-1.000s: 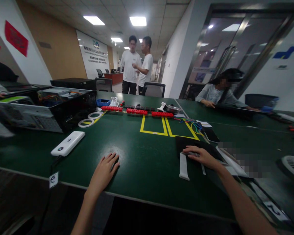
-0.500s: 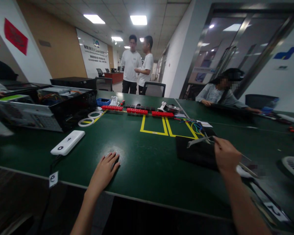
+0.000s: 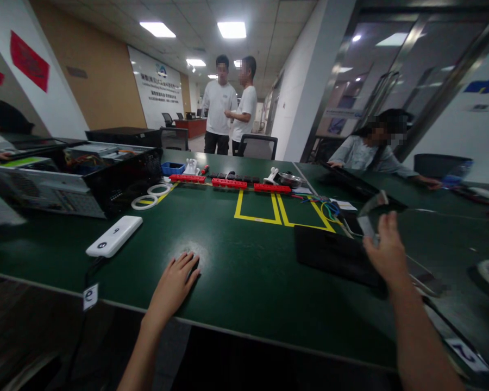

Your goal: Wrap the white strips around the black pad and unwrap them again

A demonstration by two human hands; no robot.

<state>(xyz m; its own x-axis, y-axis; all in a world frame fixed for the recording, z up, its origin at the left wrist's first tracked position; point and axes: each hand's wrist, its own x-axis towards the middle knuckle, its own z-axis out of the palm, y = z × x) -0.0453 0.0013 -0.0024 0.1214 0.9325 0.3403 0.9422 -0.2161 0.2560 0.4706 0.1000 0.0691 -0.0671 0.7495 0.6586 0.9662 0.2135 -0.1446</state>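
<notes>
Nearly the whole lower half of the frame is taken up by a green table (image 3: 236,271). At its left edge sits an opened computer case (image 3: 57,190), wiring showing inside. Right of centre lies a flat black mat (image 3: 334,255), and just above that, yellow tape outlines (image 3: 257,219) mark the tabletop.

The right hand (image 3: 387,250) is raised at the right of the frame, fingers pointing up. The left hand (image 3: 178,282) rests palm down near the lower middle, fingers a little spread — nothing in it that I can see. Left of it lies a white device (image 3: 114,236) with a cable running off the table's near edge.

A pale, curled strip (image 3: 367,225) shows against the right hand's thumb and beyond its fingertips — from here I can't tell whether it is gripped. Smaller again are three red blocks (image 3: 229,183) in a row near the centre and, left of them, two white rings (image 3: 144,208).
</notes>
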